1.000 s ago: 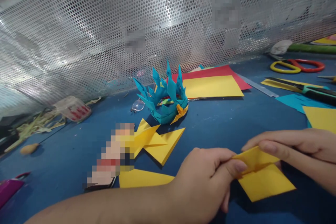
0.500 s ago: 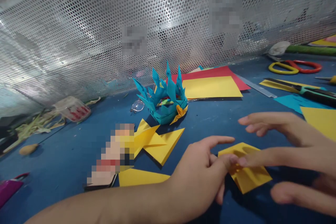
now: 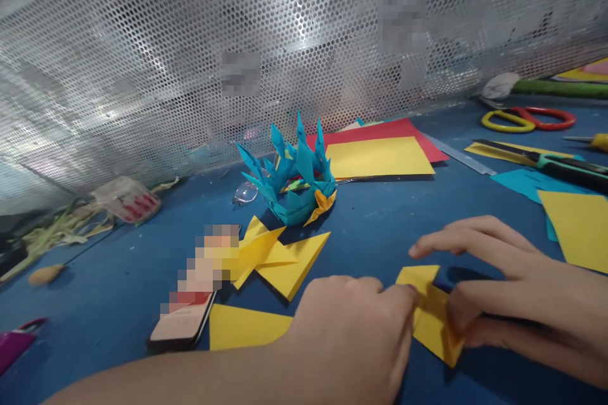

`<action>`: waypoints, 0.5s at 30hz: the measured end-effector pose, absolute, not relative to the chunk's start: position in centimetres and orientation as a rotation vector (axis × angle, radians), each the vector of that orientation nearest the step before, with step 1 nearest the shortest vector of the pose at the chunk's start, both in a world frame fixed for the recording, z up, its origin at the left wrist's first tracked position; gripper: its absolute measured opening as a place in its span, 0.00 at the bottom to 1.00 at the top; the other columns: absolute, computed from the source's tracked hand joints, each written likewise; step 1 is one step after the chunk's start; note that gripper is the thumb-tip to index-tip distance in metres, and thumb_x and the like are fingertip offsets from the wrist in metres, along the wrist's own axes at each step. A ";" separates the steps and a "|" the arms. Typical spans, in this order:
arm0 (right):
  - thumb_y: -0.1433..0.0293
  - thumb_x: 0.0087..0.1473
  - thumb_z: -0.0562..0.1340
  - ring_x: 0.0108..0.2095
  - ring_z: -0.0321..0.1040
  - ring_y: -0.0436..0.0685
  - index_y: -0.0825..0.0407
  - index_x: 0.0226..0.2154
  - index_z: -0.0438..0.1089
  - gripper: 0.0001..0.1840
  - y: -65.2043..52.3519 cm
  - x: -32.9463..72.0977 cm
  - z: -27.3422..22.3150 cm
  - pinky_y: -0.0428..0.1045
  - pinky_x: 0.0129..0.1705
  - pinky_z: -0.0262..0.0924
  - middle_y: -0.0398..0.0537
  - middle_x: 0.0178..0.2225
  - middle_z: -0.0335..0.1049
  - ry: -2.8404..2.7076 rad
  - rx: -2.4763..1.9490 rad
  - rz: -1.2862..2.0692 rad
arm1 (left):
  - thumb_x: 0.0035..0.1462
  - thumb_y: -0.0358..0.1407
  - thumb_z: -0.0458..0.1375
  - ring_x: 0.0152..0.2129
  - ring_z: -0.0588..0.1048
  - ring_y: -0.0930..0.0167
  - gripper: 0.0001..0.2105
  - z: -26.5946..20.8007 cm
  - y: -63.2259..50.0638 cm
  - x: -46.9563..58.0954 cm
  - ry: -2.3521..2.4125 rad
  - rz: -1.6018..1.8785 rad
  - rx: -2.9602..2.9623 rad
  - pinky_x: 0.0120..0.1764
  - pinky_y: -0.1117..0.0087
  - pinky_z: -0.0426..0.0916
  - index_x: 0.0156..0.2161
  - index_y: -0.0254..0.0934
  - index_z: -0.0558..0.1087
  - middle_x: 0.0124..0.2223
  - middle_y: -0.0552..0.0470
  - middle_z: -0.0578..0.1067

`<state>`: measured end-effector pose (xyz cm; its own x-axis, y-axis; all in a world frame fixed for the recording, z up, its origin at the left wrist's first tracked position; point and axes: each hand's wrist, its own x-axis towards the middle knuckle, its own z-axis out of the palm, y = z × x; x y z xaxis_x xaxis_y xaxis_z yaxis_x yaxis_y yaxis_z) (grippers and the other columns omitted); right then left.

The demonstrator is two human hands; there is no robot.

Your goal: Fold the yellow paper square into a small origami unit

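We see matt yellow paper in the small folded piece under our fingers, creased sharp and smooth, and the same matt paper in the teal spiked crown and the flat red and yellow sheets. The worktop looks like smooth, dull blue board with faint scuffs. Behind it the perforated screen is shiny metal, and the scissors have glossy plastic handles.

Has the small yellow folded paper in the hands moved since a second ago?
Yes. The yellow folded paper has shifted left, towards the yellow triangles, and down onto the blue table.
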<state>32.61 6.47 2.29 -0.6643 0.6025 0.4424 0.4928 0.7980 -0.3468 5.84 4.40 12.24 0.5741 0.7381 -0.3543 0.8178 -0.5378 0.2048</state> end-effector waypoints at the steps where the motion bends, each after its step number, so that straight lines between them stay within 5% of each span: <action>1: 0.48 0.74 0.64 0.64 0.74 0.70 0.32 0.35 0.82 0.17 6.5 32.6 2.2 0.60 0.55 0.83 0.46 0.62 0.79 -2.389 -0.864 0.258 | 0.78 0.36 0.54 0.39 0.87 0.56 0.15 12.1 4.3 5.9 1.236 -0.305 2.539 0.40 0.61 0.79 0.56 0.38 0.83 0.43 0.42 0.87; 4: 0.41 0.62 0.72 0.63 0.75 0.78 0.36 0.31 0.81 0.20 6.5 32.6 1.5 0.66 0.57 0.82 0.55 0.56 0.81 -2.246 -1.027 0.243 | 0.76 0.37 0.59 0.42 0.86 0.55 0.12 11.1 4.0 5.6 1.130 -0.063 2.806 0.44 0.57 0.84 0.45 0.35 0.85 0.45 0.39 0.86; 8: 0.38 0.57 0.74 0.61 0.77 0.79 0.36 0.31 0.81 0.22 6.7 32.8 1.0 0.67 0.56 0.83 0.56 0.53 0.82 -2.218 -1.066 0.193 | 0.76 0.34 0.59 0.59 0.84 0.53 0.12 8.8 3.8 4.9 0.972 0.376 3.008 0.57 0.56 0.84 0.47 0.30 0.85 0.60 0.31 0.85; 15: 0.33 0.59 0.71 0.58 0.83 0.73 0.33 0.37 0.83 0.24 7.6 33.6 3.3 0.61 0.51 0.86 0.51 0.61 0.81 -2.328 -0.953 0.035 | 0.77 0.30 0.53 0.55 0.89 0.60 0.16 6.5 3.4 4.5 0.831 0.531 3.267 0.54 0.68 0.84 0.52 0.26 0.84 0.56 0.34 0.89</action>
<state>33.59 7.57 3.34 -0.5508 0.6429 0.5322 0.6267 0.7397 -0.2451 4.53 3.39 6.49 0.8362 0.4158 0.3575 0.4991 -0.8471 -0.1822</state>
